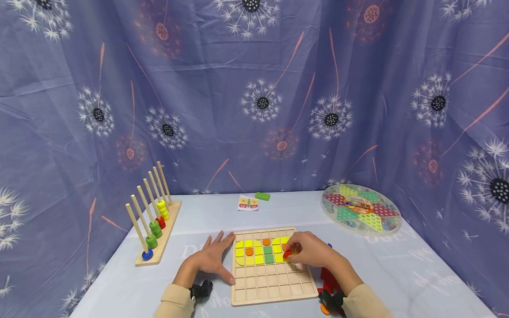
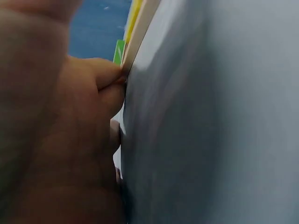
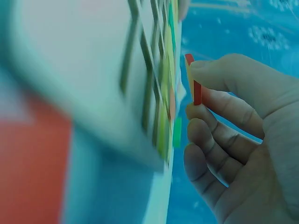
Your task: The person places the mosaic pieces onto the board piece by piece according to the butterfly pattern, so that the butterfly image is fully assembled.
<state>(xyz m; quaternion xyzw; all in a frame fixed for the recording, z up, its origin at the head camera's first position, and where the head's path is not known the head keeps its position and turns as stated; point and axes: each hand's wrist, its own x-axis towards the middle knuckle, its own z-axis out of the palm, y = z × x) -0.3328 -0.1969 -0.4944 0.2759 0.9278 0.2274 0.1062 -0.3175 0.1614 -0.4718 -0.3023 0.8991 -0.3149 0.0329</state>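
Observation:
A wooden grid board lies in the middle of the table. Yellow pieces, green squares and orange round pieces fill cells of its far half. With fingers spread, my left hand rests at the board's left edge, thumb near the front corner; the left wrist view has fingertips against the wooden side. My right hand pinches a red piece between thumb and fingers, just above the board's right part. That piece looks thin and edge-on in the right wrist view; its outline is unclear.
Loose red pieces and an orange piece lie right of the board, partly behind the right wrist. A pattern card and a green block are behind. A peg stand with rings stands left, a star-patterned round game board far right.

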